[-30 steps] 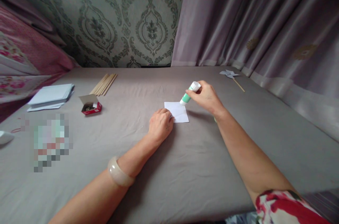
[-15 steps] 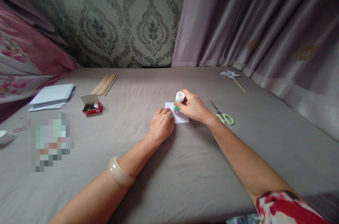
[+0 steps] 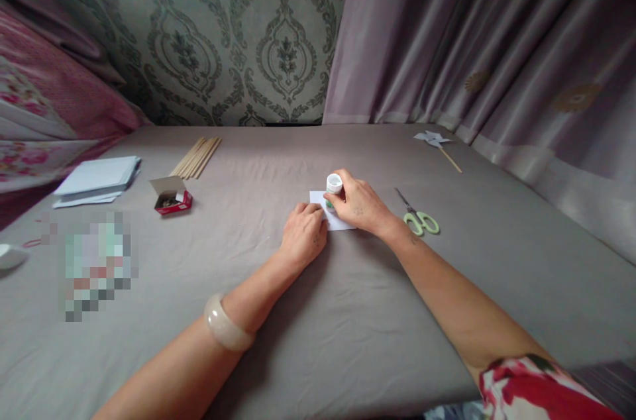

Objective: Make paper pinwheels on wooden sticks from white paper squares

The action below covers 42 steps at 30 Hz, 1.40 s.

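My right hand (image 3: 358,205) is closed round a white and green glue stick (image 3: 334,185), which stands nearly upright with its lower end at a small white sheet of paper (image 3: 342,224). My fingers and the tube cover part of that sheet. At the sheet's left edge, my left hand (image 3: 305,232) has its fingers bent and pressed together, holding the paper down on the grey cloth. A pale bangle sits on my left wrist. Just right of my right hand lie scissors (image 3: 420,221) with light green handles, their blades pointing away.
To the left are a red box (image 3: 173,205) with an open flap, a bundle of wooden sticks (image 3: 197,157), a stack of white paper (image 3: 97,176) and a blurred-out packet (image 3: 97,267). A paper pinwheel (image 3: 432,139) on a stick lies at the back right.
My right hand has shifted slightly left and toward me with the glue stick over the paper. My left hand stays in place on the sheet.
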{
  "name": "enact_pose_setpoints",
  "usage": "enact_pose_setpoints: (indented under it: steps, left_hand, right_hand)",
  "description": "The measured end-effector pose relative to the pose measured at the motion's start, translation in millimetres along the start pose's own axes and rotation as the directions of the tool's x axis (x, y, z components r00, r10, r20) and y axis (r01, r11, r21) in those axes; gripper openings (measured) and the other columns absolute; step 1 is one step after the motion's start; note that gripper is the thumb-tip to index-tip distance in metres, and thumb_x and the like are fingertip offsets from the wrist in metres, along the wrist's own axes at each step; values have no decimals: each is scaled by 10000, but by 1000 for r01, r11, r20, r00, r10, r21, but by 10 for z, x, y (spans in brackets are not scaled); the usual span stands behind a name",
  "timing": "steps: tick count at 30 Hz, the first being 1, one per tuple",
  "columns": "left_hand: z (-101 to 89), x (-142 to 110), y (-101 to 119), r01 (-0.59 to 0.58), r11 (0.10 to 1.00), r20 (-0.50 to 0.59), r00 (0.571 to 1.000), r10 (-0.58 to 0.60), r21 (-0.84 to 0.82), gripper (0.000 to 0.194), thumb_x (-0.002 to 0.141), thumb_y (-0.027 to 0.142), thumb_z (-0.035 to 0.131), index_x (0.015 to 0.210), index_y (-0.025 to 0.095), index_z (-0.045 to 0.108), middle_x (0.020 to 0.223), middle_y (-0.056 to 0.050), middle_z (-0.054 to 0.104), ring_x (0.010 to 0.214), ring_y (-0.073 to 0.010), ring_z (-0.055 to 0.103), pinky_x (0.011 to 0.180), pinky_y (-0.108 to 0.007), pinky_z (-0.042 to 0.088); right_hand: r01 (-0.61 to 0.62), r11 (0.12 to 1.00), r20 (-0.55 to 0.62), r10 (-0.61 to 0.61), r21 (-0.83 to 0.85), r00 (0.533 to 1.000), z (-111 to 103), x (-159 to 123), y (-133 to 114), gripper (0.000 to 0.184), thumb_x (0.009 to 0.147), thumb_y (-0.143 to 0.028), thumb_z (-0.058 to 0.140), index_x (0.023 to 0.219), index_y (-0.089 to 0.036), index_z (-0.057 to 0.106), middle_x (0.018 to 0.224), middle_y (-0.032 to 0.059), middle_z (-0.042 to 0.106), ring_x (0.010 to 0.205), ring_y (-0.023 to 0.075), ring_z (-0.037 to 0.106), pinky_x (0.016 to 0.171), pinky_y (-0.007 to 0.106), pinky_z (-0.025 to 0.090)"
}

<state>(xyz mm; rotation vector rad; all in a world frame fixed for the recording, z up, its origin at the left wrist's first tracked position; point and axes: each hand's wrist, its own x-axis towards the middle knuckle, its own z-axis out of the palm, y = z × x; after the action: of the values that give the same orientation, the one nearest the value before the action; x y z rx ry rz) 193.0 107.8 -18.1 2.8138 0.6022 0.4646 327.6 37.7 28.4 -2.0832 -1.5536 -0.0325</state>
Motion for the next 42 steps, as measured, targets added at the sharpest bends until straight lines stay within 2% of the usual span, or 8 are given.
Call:
enact_pose_setpoints:
  steps: [4,8,16,21,26,30,39,42]
  left_hand:
    - [35,3,-17,-19,1000,-12,1000,19,14,217,885,174,443,940,171,653,1043,-76,670,1001,-228,561,906,-354,444]
    - [45,7,-28,-39,999,-21,999,40,25,229,888,169,431,919,153,658,1011,-88,674,981,-234,562,893,-354,452]
    - [24,13,-7,-32,999,-18,999,33,26,232,888,162,439,929,143,666,1026,-95,679,980,-241,574,888,-362,464]
    - [29,8,-15,-34,999,-27,999,35,23,223,881,164,448,928,141,665,1026,-100,677,977,-245,569,882,-365,465]
    - [56,11,-34,-45,999,-39,998,47,28,215,878,167,453,916,153,665,1009,-89,677,959,-240,574,873,-364,466]
    - [68,14,-42,-44,999,-45,998,45,32,219,882,174,451,913,147,667,1011,-96,674,970,-247,569,874,-367,469]
    - [75,9,-56,-55,998,-64,996,55,5,209,876,173,459,930,152,660,1037,-98,675,973,-240,565,888,-364,466]
    - [74,13,-60,-58,998,-67,996,57,-4,192,867,176,474,923,162,657,1047,-93,675,973,-236,568,896,-370,465]
  right_hand:
    - [11,1000,28,-11,0,1000,-22,-8,-17,234,826,-266,605,1040,-200,539,831,66,693,745,238,639,617,280,367]
    - [14,1000,-5,-14,26,1000,10,9,23,277,827,-266,608,1080,-184,528,868,75,696,778,234,642,652,277,387]
    - [28,999,31,-29,25,999,8,-2,21,278,828,-267,602,1085,-190,532,856,60,694,750,211,633,645,267,380]
    - [16,999,-11,-16,40,1000,6,2,40,304,831,-264,601,1111,-174,521,876,72,690,774,214,632,666,270,385]
    - [49,998,58,-51,29,997,-20,1,18,255,823,-257,603,1060,-186,539,828,53,682,716,201,612,628,264,357]
    - [33,998,14,-34,44,999,-11,13,34,296,823,-263,606,1095,-174,528,837,61,679,723,200,606,639,265,359]
    - [30,996,9,-31,83,999,-12,21,53,289,816,-262,609,1082,-179,533,817,52,673,701,192,601,642,264,370]
    - [41,996,45,-45,75,998,-15,25,62,273,816,-263,606,1069,-184,538,794,43,668,700,193,603,632,262,367]
